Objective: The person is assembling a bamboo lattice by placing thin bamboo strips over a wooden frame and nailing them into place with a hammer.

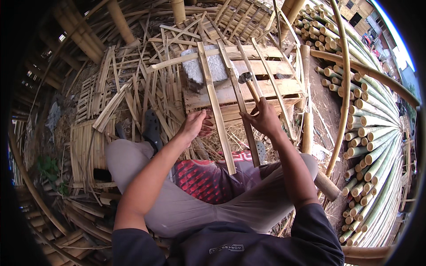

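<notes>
My right hand (pixel 265 119) is closed on the light wooden handle of a hammer, and the dark hammer head (pixel 245 77) points away over the wooden platform (pixel 208 102). The thumb and fingertips of that hand also reach the edge of a dark bamboo slat (pixel 236 86). My left hand (pixel 195 125) hovers with fingers apart and nothing in it, just left of a pale bamboo slat (pixel 216 108). Both slats run from the platform toward my lap. Farther right lie two more lengthwise slats, and one crosswise bamboo strip (pixel 175 61) passes at the far end.
A grey stone block (pixel 195 71) sits on the platform's left part. Loose bamboo strips (pixel 155 95) are heaped to the left. Stacked bamboo poles (pixel 372 128) fill the right side, past upright and curved poles (pixel 344 88). A patterned red and black sheet (pixel 199 179) covers my lap.
</notes>
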Motion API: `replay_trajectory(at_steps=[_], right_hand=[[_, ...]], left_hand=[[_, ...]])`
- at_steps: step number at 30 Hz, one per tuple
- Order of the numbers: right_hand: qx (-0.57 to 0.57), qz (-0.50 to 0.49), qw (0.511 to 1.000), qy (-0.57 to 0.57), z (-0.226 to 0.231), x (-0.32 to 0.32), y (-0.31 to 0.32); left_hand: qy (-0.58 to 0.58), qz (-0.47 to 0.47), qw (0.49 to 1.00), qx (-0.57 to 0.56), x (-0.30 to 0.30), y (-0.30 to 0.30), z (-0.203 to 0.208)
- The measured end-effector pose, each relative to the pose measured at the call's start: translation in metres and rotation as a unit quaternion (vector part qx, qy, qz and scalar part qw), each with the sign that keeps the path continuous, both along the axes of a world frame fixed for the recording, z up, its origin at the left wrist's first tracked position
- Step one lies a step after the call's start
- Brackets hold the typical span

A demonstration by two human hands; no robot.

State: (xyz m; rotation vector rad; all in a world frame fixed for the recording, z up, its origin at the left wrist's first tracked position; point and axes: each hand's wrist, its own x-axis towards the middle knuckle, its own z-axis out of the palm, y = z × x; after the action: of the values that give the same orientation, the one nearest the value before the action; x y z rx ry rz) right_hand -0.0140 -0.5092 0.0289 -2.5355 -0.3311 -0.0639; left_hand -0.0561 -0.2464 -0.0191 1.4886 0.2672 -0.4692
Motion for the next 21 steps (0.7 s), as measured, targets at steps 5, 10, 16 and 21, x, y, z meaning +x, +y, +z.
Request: replay_trajectory(at_steps=[5,10,16,21], right_hand=[[0.010,-0.007,0.999,-0.039,0.005,0.004,-0.002],[0.047,-0.045,0.998,-0.018,0.009,0.010,-0.018],[0.041,-0.112,0.993,0.014,0.026,0.015,-0.031],[0.265,-0.131,0.949,0.109,0.038,0.014,-0.047]], left_hand=[[-0.088,0.026,0.988,0.126,0.014,0.011,-0.044],[-0.329,0.052,0.882,0.333,0.036,0.024,0.003],[-0.309,-0.069,0.644,0.697,0.112,0.114,0.060],[-0.275,-0.049,0.616,0.736,0.150,0.150,0.035]])
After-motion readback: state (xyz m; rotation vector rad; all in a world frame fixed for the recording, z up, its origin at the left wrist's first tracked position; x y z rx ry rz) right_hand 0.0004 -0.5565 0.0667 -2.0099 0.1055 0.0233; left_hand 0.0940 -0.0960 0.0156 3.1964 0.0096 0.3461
